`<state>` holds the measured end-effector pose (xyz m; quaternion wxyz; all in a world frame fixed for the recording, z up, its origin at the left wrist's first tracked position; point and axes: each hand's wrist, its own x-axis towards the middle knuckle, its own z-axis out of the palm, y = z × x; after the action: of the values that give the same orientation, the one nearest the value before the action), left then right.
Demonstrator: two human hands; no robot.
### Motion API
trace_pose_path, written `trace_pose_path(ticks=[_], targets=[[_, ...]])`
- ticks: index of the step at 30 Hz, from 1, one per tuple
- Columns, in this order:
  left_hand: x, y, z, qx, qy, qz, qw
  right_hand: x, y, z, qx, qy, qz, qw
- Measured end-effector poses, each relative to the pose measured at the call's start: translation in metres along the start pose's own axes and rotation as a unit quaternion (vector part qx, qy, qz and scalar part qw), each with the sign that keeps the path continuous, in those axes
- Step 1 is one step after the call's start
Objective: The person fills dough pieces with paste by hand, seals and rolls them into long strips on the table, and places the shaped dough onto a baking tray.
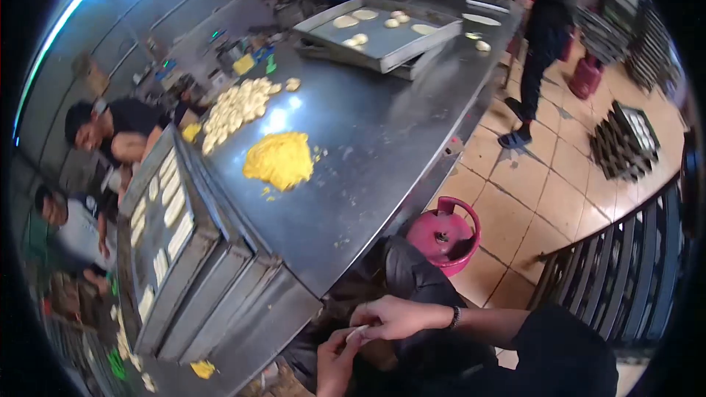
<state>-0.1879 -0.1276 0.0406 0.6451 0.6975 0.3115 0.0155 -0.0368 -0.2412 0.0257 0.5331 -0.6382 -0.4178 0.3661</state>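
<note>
Over my lap, below the table's near edge, a small pale piece of dough (357,334) is pinched between my fingers. My left hand (336,362) grips it from the lower left. My right hand (401,317), with a dark bracelet at the wrist, closes on it from the other side. Part of the piece is hidden by my fingers. On the metal table (331,213) in front of me lies a yellow mound (279,162) that looks like filling, and behind it a heap of small dough pieces (239,106).
Stacked trays (206,279) with long dough strips stand at the left table edge. Farther back sits a tray (379,51) with dough rounds. A pink gas cylinder (445,239) is on the floor to the right, near a black slatted rack (625,272). Several people stand around the table.
</note>
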Motion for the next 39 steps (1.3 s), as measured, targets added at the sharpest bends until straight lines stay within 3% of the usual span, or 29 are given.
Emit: trace_pose_path(ticks=[2, 4, 6, 10, 12, 14, 16, 17, 19, 22, 24, 26, 30, 32, 34, 35, 36, 37, 39], targets=[[0.010, -0.002, 0.005, -0.013, -0.023, 0.009, 1.000, 0.000, 0.003, -0.010, 0.036, -0.119, 0.058, 0.991], [0.012, 0.004, 0.010, 0.024, 0.018, 0.072, 0.997, -0.003, 0.005, -0.017, 0.050, -0.095, 0.069, 0.992], [0.024, 0.000, 0.006, 0.017, -0.006, 0.076, 0.997, -0.003, 0.011, -0.019, -0.016, -0.071, 0.012, 0.997], [0.027, 0.009, 0.006, -0.019, 0.007, 0.057, 0.998, -0.005, 0.000, -0.030, -0.007, -0.039, 0.003, 0.999], [0.023, 0.023, 0.002, -0.086, 0.013, 0.037, 0.996, -0.006, -0.006, -0.046, 0.107, -0.092, -0.008, 0.990], [0.029, 0.025, -0.006, -0.038, 0.055, 0.048, 0.997, -0.008, -0.013, -0.054, 0.141, -0.101, 0.000, 0.985], [0.031, 0.041, 0.002, 0.026, -0.040, 0.139, 0.989, -0.004, -0.016, -0.051, 0.063, -0.045, -0.023, 0.997], [0.035, 0.041, 0.009, 0.041, 0.003, 0.127, 0.991, -0.003, -0.020, -0.052, 0.064, -0.063, -0.023, 0.996], [0.047, 0.037, 0.007, 0.002, -0.007, 0.150, 0.989, -0.002, -0.032, -0.065, 0.002, -0.040, -0.038, 0.998], [0.048, 0.047, 0.000, -0.080, -0.046, 0.162, 0.982, 0.006, -0.033, -0.086, 0.040, -0.070, -0.061, 0.995], [0.054, 0.061, 0.003, -0.103, -0.044, 0.176, 0.978, 0.010, -0.042, -0.090, 0.058, -0.073, -0.019, 0.995], [0.060, 0.073, 0.001, 0.024, -0.038, 0.207, 0.977, 0.015, -0.052, -0.099, 0.093, -0.078, -0.009, 0.993], [0.078, 0.076, 0.000, -0.026, -0.016, 0.219, 0.975, 0.038, -0.052, -0.111, 0.150, -0.107, 0.058, 0.981], [0.100, 0.066, 0.001, 0.086, 0.024, 0.277, 0.957, 0.060, -0.033, -0.115, 0.077, -0.105, 0.052, 0.990], [0.125, 0.054, 0.005, 0.116, 0.045, 0.257, 0.958, 0.085, -0.009, -0.113, 0.001, -0.077, 0.070, 0.995], [0.138, 0.050, 0.006, 0.147, 0.063, 0.244, 0.957, 0.096, -0.009, -0.114, -0.115, -0.058, 0.078, 0.989], [0.151, 0.047, 0.006, 0.146, 0.067, 0.247, 0.956, 0.107, -0.007, -0.115, -0.228, -0.034, 0.085, 0.969], [0.162, 0.045, 0.006, 0.195, 0.084, 0.246, 0.946, 0.119, 0.002, -0.117, -0.230, -0.034, 0.082, 0.969], [0.175, 0.044, 0.001, 0.242, 0.100, 0.241, 0.934, 0.136, 0.014, -0.119, -0.386, -0.091, 0.053, 0.916]])
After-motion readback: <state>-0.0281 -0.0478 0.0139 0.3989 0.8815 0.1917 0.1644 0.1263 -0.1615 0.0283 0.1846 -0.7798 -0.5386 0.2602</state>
